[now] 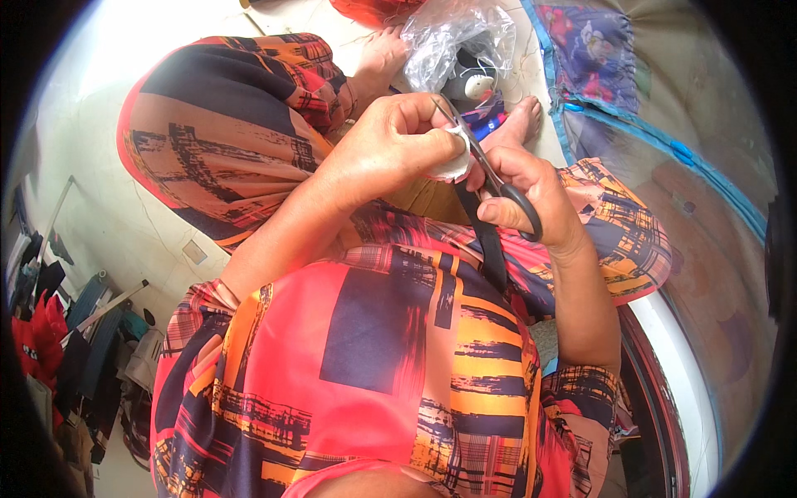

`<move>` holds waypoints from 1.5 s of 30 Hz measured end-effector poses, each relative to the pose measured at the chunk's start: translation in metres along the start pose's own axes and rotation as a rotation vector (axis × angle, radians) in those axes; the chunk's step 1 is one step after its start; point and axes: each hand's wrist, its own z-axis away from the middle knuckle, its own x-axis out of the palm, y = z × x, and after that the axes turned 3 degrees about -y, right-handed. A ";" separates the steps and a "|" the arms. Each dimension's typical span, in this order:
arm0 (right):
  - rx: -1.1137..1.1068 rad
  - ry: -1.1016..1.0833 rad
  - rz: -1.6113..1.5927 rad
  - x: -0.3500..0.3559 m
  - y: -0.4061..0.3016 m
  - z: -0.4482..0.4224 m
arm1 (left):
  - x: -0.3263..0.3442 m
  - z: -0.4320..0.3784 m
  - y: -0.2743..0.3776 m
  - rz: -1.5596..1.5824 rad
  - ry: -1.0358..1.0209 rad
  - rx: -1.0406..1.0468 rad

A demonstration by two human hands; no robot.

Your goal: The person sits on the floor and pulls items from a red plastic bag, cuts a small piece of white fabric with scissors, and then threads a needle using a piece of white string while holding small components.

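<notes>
Between the thumb and fingers of my left hand (408, 134) is a small piece of white material (456, 163), perhaps cloth, with an uneven edge. My right hand (529, 193) grips the black handles of a pair of scissors (489, 168). Their metal blades point up and to the left, beside the white piece and over my left fingertips. A black strap (489, 243) hangs down from near my hands onto my lap. What it joins to at its upper end is hidden.
A clear plastic bag (429, 53) and a dark object with a white part (478, 86) lie between my feet. Blue-edged netting (660, 140) spreads at the right. Piled strips and red cloth (47, 330) lie at the lower left. A reddish bundle (373, 9) is at the top.
</notes>
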 end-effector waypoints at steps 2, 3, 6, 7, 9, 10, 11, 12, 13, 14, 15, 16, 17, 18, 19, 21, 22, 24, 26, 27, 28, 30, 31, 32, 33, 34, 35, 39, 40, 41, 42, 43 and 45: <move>-0.008 0.026 0.088 0.000 0.000 0.000 | 0.000 0.000 0.000 0.003 -0.007 0.008; -0.046 0.044 0.095 0.002 0.002 -0.002 | -0.001 0.000 0.000 0.004 -0.008 0.011; -0.105 0.064 0.132 0.004 0.005 -0.005 | -0.002 0.000 0.000 0.006 -0.008 0.024; -0.116 0.064 0.147 0.004 0.006 -0.005 | -0.002 -0.001 -0.001 0.006 -0.008 0.032; -0.016 0.004 -0.072 0.004 0.005 -0.004 | -0.003 -0.001 -0.001 0.012 -0.010 0.027; 0.034 -0.027 -0.182 0.003 0.004 -0.003 | -0.004 -0.001 0.000 0.019 -0.013 0.015; -0.008 -0.017 -0.164 0.004 0.005 -0.004 | -0.004 -0.001 0.000 0.026 -0.016 0.003; -0.049 -0.002 -0.147 0.006 0.007 -0.006 | -0.004 -0.001 0.000 0.036 -0.011 0.008; -0.090 0.012 -0.131 0.007 0.008 -0.006 | -0.002 -0.001 0.000 0.046 -0.005 0.012; -0.088 0.008 -0.110 0.006 0.008 -0.007 | -0.001 -0.002 0.000 0.057 0.001 0.016; -0.085 0.005 -0.090 0.005 0.008 -0.007 | -0.001 -0.002 -0.001 0.045 0.008 0.017; -0.082 0.001 -0.070 0.003 0.008 -0.006 | -0.001 -0.001 -0.001 0.033 0.016 0.018; -0.070 -0.001 -0.038 0.002 0.007 -0.006 | -0.001 -0.001 -0.001 0.021 0.023 0.018; -0.057 -0.003 -0.005 0.000 0.007 -0.006 | -0.001 -0.001 -0.001 0.016 0.022 0.021; -0.045 -0.005 0.027 0.000 0.007 -0.006 | 0.000 -0.001 -0.002 0.010 0.021 0.024; -0.057 0.008 0.065 0.000 0.008 -0.006 | -0.001 -0.001 -0.002 -0.001 0.013 0.024; -0.063 0.015 0.084 0.000 0.009 -0.006 | -0.001 -0.001 -0.002 -0.007 0.006 0.021; -0.067 0.047 0.057 0.003 0.006 -0.007 | -0.003 -0.002 -0.004 -0.013 -0.003 0.015; -0.063 0.065 0.086 0.003 0.007 -0.009 | -0.005 -0.003 -0.007 -0.015 -0.006 0.010; -0.059 0.072 0.132 0.000 0.009 -0.008 | -0.004 -0.003 -0.006 0.008 -0.017 0.008; -0.055 0.078 0.177 -0.001 0.011 -0.009 | -0.004 -0.003 -0.004 0.031 -0.026 0.006; -0.040 0.208 0.013 0.000 0.008 -0.012 | -0.005 -0.002 -0.002 0.073 -0.008 0.028; -0.041 0.268 -0.066 -0.001 0.006 -0.016 | -0.007 -0.002 -0.006 0.093 0.019 0.052; -0.078 0.344 -0.022 -0.007 0.012 -0.019 | -0.008 0.000 -0.005 0.112 0.048 0.076; -0.103 0.350 -0.081 -0.015 0.022 -0.025 | -0.006 0.001 0.001 0.071 0.108 0.073; -0.022 0.372 0.020 -0.027 0.036 -0.028 | -0.004 0.003 0.006 0.072 0.131 0.124; 0.060 0.385 0.117 -0.035 0.050 -0.032 | -0.004 0.007 0.013 0.072 0.164 0.173; 0.184 0.263 0.449 -0.029 0.062 -0.039 | -0.015 0.037 0.069 0.013 0.141 0.382; 0.095 0.258 0.382 -0.028 0.071 -0.043 | -0.013 0.042 0.081 -0.135 0.277 0.485; 0.127 0.273 0.271 -0.029 0.074 -0.044 | -0.019 0.047 0.095 -0.195 0.363 0.530; 0.162 0.308 0.156 -0.029 0.075 -0.043 | -0.029 0.044 0.105 -0.224 0.396 0.528; 0.186 0.310 0.040 -0.027 0.072 -0.047 | -0.026 0.043 0.123 -0.297 0.546 0.580; 0.248 0.384 0.117 -0.039 0.084 -0.056 | -0.065 0.029 0.149 -0.598 0.475 0.712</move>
